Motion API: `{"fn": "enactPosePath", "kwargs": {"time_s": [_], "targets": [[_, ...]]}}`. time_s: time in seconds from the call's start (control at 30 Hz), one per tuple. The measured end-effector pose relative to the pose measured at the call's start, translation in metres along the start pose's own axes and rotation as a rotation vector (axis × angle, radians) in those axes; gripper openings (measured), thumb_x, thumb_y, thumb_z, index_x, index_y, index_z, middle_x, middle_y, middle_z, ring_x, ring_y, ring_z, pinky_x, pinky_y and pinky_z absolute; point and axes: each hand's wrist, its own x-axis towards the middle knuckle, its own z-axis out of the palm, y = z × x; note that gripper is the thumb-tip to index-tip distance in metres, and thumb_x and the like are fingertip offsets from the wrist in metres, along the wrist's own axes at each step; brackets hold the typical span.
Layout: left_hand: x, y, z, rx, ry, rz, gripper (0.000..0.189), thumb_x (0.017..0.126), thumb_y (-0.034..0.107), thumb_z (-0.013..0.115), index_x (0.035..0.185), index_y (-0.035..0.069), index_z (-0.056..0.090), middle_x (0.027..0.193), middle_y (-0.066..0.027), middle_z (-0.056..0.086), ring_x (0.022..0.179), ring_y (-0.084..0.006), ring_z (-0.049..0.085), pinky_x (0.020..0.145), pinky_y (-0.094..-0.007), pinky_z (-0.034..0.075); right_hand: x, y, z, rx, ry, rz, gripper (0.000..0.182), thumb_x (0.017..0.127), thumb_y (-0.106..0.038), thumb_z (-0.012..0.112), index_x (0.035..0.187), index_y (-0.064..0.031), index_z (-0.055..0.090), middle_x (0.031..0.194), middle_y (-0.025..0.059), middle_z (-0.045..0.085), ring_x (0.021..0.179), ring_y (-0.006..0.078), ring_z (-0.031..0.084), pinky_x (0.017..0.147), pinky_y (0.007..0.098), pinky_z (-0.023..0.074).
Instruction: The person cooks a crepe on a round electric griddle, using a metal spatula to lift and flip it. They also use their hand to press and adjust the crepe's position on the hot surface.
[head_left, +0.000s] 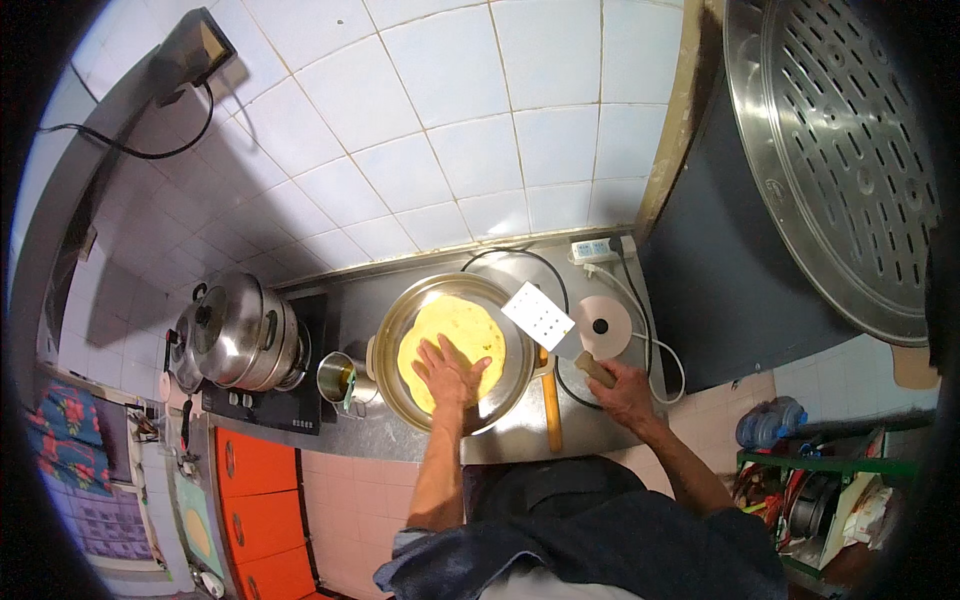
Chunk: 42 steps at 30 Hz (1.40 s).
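Observation:
A round yellow flatbread (454, 322) with browned specks at its right lies in a wide, two-handled metal pan (519, 375). My left hand (452, 375) rests palm down on the flatbread, fingers spread and gripping nothing. Right of the pan, my right hand (624, 394) grips the wooden handle of a perforated metal turner (538, 315). Its blade is held up over the pan's right rim. A wooden rolling pin (552, 412) lies on the steel counter (495, 451), partly below the turner. A metal cup (331, 375) holding a yellowish liquid and a green-handled utensil stands left of the pan.
At left a lidded metal steamer pot (244, 341) stands on a black cooktop (300, 421). Behind my right hand are a pale disc with a black knob (600, 326), loose cords and a power strip (596, 250). A large slotted metal tray (765, 187) rises at right.

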Motion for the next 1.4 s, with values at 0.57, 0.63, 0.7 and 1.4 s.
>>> {"fn": "enactPosePath", "kwargs": {"time_s": [0.57,0.63,0.7,1.4], "targets": [[-0.029,-0.063,-0.009,-0.086,0.263,0.307,0.058,0.088,0.021,0.073,0.143,0.011,0.058,0.155,-0.0188,0.045,0.147,-0.0403,0.036,0.123,-0.0630,0.014,0.116,-0.089,-0.057,-0.788,-0.357,-0.369,0.031,0.080,-0.028,0.070,0.096,-0.0014,0.074,0.082,0.0195,0.073,0.078,0.0360,0.073,0.073,0.0482,0.0581],[-0.038,-0.058,-0.007,-0.089,0.248,0.287,0.056,0.089,0.018,0.071,0.142,0.012,0.058,0.152,-0.0181,0.048,0.147,-0.0387,0.037,0.123,-0.0638,0.014,0.128,-0.128,-0.064,-0.935,-0.482,-0.383,0.032,0.079,-0.027,0.071,0.095,0.0001,0.074,0.081,0.0197,0.073,0.078,0.0352,0.074,0.073,0.0483,0.0590],[-0.042,-0.054,-0.004,-0.103,0.214,0.281,0.054,0.089,0.017,0.070,0.142,0.013,0.058,0.150,-0.0181,0.049,0.147,-0.0379,0.038,0.123,-0.0646,0.013,0.134,-0.158,-0.067,-1.025,-0.567,-0.410,0.032,0.078,-0.027,0.072,0.094,0.0013,0.075,0.082,0.0201,0.073,0.080,0.0347,0.075,0.072,0.0480,0.0598],[-0.031,-0.063,-0.003,-0.152,0.207,0.240,0.047,0.088,0.015,0.071,0.134,0.006,0.064,0.140,-0.0202,0.056,0.134,-0.0340,0.051,0.120,-0.0653,0.020,0.115,-0.175,-0.035,-0.939,-0.911,-0.308,0.030,0.088,-0.024,0.068,0.101,0.0021,0.074,0.092,0.0215,0.074,0.082,0.0357,0.073,0.074,0.0451,0.0593]]}}
